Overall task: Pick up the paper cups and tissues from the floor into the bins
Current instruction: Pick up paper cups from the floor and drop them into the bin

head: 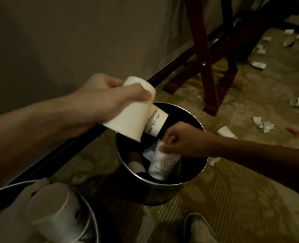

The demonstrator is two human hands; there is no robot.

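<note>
L fingers (141,93) grip 2 cups (132,118) over bin (191,178); R fingers (165,148) pinch printed cup (162,164) inside.

We see a dim, warm, yellowish picture. The light falls from the upper left of the frame. It brightens the left hand (103,100) and the plain white paper cup (131,118) it grips, while the right hand (182,139) sits in brown shade. The inside of the round dark metal bin (154,193) is nearly black, with a thin glint along its near rim. Motion blur smears the right hand's fingers and the printed white paper cup (162,165) they pinch. At lower left the upturned white cups (57,207) are soft and out of focus. At upper right the dark red-brown wooden furniture legs (203,58) lean with wide-angle distortion.
</note>
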